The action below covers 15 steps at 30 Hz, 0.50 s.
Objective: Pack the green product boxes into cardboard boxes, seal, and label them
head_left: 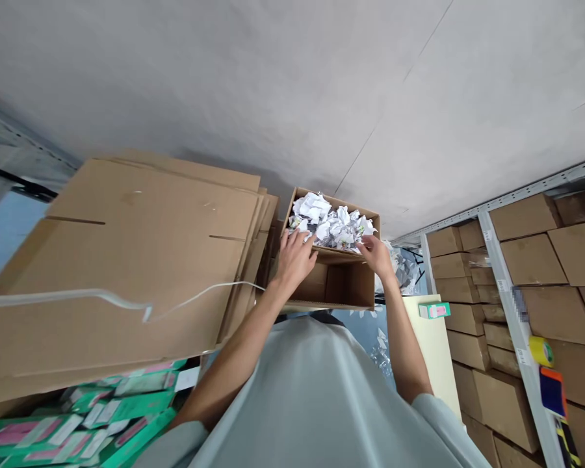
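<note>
Crumpled paper: the white crumpled paper [338, 224] is lying inside the far box, filling it almost to the rim.
Far box: this brown far box [377, 226] is standing upright near the wall [273, 84], its top open, so both hands are having access from above.
Left hand: the left hand [296, 258] is resting at the near left edge of the paper, fingers spread a little and thumb apart, perhaps for pressing or steadying the pieces.
Right hand: the right hand [377, 255] is staying by the near right corner of the far box, thumb and forefinger close together; whether they are pinching paper or the rim, I cannot tell.
Near box: the near box [353, 284] is sitting just between the far box and the person, showing its inner walls.
Cardboard sheets: at left, flat cardboard sheets [175, 227] are lying in a stack, probably for saving space, and a white strap [102, 297] is crossing over them.
Green packs: near left, many green packs [131, 411] are lying in disorder.
Right side: a pale tabletop [422, 341] is carrying one small green pack [435, 310]; farther right, a rack [504, 286] is holding stacked cartons [560, 315].
</note>
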{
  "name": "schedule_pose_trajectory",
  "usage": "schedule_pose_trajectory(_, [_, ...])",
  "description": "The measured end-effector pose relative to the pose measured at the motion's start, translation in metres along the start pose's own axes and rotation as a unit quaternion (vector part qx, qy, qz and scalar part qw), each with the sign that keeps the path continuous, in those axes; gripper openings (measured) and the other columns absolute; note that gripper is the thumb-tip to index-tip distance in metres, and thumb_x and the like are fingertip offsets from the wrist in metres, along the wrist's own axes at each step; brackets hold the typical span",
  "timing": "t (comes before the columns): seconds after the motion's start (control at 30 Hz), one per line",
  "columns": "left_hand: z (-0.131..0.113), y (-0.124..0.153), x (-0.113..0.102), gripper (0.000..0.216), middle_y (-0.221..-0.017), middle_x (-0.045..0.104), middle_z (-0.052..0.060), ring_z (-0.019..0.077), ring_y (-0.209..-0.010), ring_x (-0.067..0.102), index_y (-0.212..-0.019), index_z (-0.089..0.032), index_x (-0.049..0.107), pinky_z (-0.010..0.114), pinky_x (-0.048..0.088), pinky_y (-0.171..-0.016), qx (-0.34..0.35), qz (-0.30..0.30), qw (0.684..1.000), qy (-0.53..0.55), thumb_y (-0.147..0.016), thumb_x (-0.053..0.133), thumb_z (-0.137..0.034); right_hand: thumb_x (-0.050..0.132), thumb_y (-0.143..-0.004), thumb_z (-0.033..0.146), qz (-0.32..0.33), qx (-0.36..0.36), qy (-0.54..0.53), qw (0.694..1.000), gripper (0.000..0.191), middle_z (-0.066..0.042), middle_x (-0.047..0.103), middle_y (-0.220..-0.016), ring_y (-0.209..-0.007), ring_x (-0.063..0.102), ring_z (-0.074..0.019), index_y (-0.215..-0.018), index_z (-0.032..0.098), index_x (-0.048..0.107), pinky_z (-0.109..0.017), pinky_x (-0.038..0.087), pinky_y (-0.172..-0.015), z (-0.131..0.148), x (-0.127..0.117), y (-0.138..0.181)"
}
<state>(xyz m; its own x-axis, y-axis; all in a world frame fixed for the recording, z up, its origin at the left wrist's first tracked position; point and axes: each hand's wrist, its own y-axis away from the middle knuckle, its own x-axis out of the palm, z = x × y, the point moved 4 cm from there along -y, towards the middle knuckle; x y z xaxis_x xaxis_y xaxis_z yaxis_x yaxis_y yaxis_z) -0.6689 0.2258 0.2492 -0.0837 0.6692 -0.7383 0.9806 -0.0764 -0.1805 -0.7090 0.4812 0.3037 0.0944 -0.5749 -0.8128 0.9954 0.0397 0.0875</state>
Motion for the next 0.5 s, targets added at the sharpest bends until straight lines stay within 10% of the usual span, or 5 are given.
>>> schedule_pose_trajectory(0.5, [0.012, -0.001, 0.005, 0.034, -0.130, 0.077, 0.018, 0.0373, -0.128, 0.062, -0.125, -0.024, 0.081, 0.057, 0.037, -0.120, 0.019, 0.029, 0.997, -0.064, -0.106, 0.054, -0.033, 0.063, -0.109, 0.029, 0.075, 0.033, 0.238, 0.968, 0.036, -0.017, 0.073, -0.135, -0.116, 0.073, -0.0317, -0.144, 0.019, 0.064, -0.040, 0.052, -0.102, 0.051, 0.072, -0.081])
